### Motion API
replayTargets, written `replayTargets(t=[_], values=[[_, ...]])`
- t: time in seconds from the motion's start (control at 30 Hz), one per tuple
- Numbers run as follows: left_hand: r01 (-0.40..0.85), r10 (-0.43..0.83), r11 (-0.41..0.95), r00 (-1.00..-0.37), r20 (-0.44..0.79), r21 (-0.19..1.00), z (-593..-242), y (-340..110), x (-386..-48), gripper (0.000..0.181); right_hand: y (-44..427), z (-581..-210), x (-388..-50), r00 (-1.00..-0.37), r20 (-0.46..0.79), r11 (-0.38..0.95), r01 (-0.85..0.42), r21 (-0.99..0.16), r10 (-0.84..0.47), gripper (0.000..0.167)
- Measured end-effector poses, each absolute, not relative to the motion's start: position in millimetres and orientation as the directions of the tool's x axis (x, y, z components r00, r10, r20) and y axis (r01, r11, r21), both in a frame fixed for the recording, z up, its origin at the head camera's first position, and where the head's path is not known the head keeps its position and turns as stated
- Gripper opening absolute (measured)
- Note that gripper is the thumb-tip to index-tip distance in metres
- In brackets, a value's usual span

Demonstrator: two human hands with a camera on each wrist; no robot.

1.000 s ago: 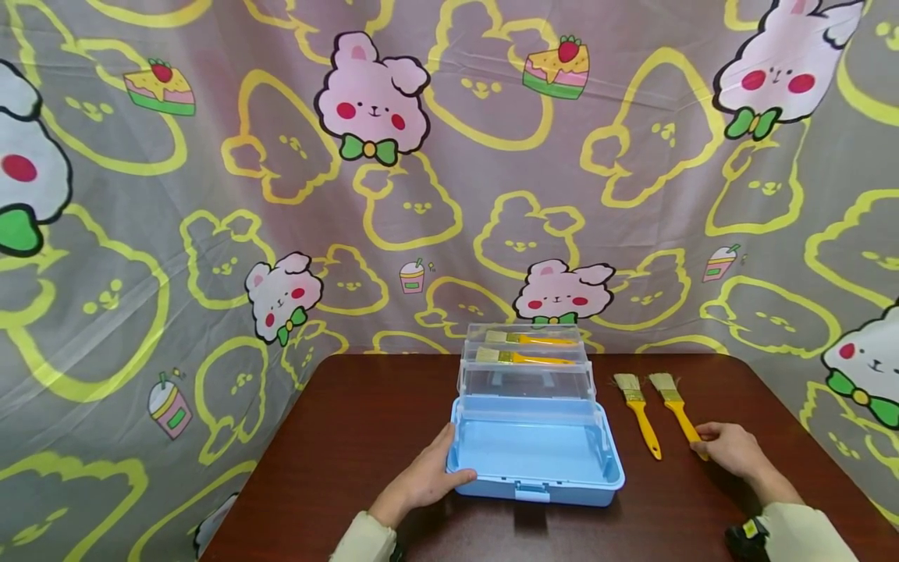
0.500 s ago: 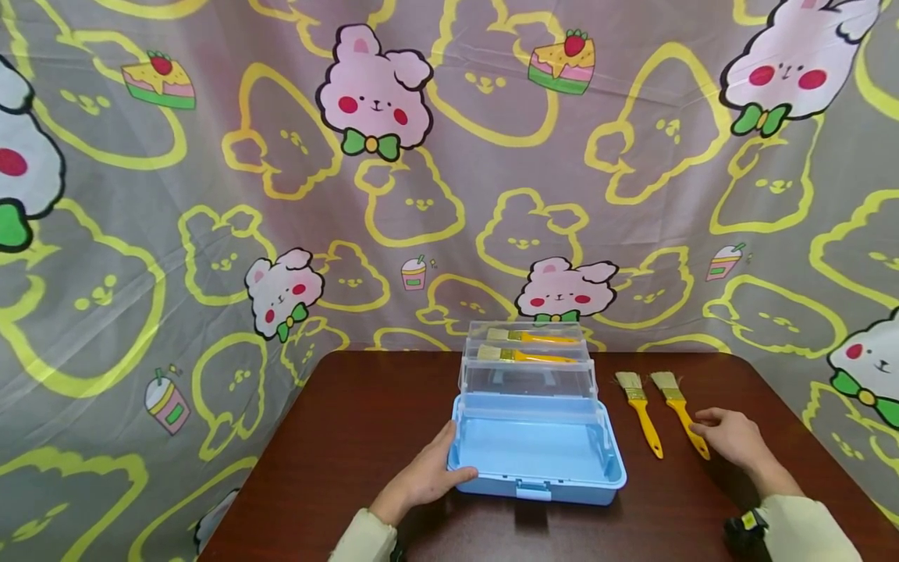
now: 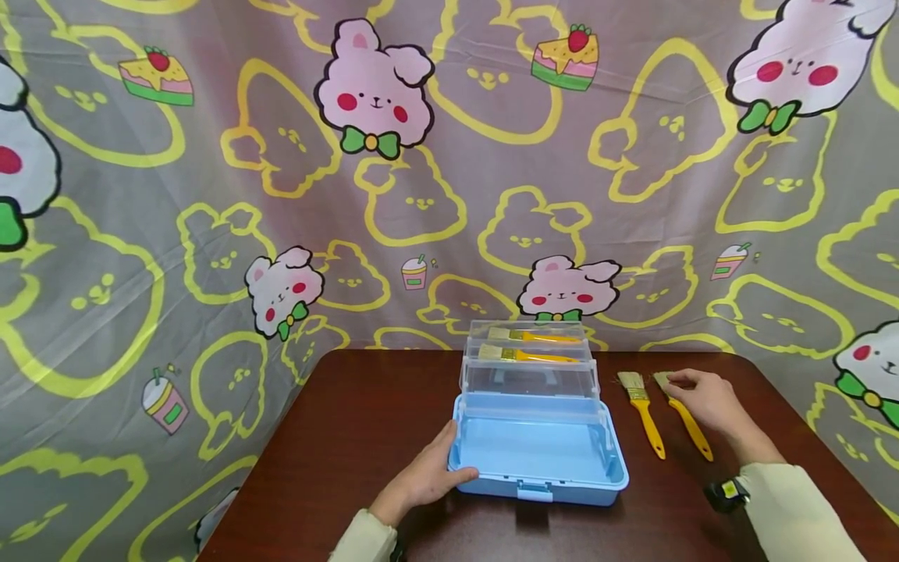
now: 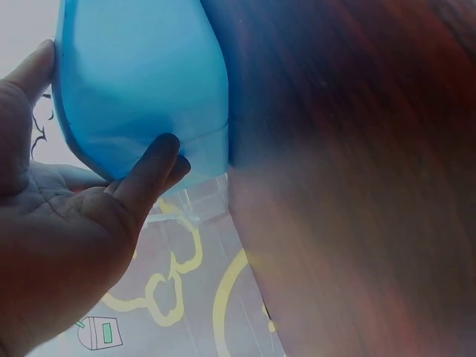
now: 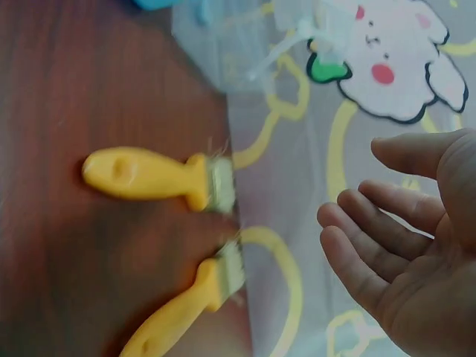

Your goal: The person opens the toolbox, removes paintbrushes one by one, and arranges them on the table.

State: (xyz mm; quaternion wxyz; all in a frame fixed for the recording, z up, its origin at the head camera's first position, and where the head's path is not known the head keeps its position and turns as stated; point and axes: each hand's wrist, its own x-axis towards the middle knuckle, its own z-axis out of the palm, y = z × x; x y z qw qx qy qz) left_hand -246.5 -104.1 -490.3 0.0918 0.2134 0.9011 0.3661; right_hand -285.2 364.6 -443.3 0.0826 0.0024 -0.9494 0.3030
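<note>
A person's left hand (image 3: 424, 476) holds the near left corner of a blue box (image 3: 485, 490). The thumb is on the front edge. The other fingers (image 4: 152, 167) bend along the left side, and the left wrist view shows some of them on the outside wall.

The right hand (image 3: 705, 398) has hold of nothing. Its fingers are loose and a little bent, with a gap between them and the thumb. It is over the bristle end of the right brush (image 3: 691, 426) and hides part of it.

The right brush lies on the brown tabletop (image 3: 365, 437), to the right of the box. The left brush (image 3: 643, 410) lies just beside it, closer to the box. Both have yellow handles that point toward the person.

The box sits on the tabletop with a latch (image 3: 535, 492) on its front. Clear trays (image 3: 527, 380) go up like steps at its back. Two more yellow brushes (image 3: 544, 357) lie sideways up there, one behind the other, with their bristles to the left.

Behind the tabletop hangs a cloth (image 3: 421, 176) with bunnies, cakes and drinks on it.
</note>
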Motion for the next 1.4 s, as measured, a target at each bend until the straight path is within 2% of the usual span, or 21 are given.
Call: replayTargets(t=[0.23,0.53,0.73,0.83,1.07,1.4], values=[[0.307,0.444,0.648,-0.896,-0.018,0.697,-491.0,-103.9,-246.3,0.094,339.9,-421.1,-297.0,-0.988,0.151,0.806,-0.104,-0.583,-0.019,0.057],[0.299,0.441,0.65,-0.897,-0.026,0.699,-490.8,-104.1,-246.5,0.094,310.5,-397.9,-318.4,-0.983,0.163,0.794,-0.168,-0.584,-0.088,0.05],[0.317,0.449,0.64,-0.894,-0.006,0.7,-491.7,-104.5,-246.0,0.094,292.6,-395.2,-329.3,-0.989,0.112,0.755,-0.146,-0.639,-0.096,0.053],[0.317,0.449,0.642,-0.893,-0.007,0.698,-490.7,-104.1,-245.1,0.093,283.6,-393.5,-332.4,-0.987,0.12,0.744,-0.156,-0.649,-0.103,0.049],[0.31,0.442,0.646,-0.897,-0.011,0.697,-491.7,-104.3,-244.9,0.094,269.4,-394.7,-344.2,-0.975,0.166,0.755,-0.219,-0.619,-0.147,0.035],[0.323,0.45,0.632,-0.893,0.006,0.705,-493.4,-104.4,-245.0,0.095,256.5,-397.6,-358.0,-0.966,0.144,0.761,-0.258,-0.595,-0.215,0.034]])
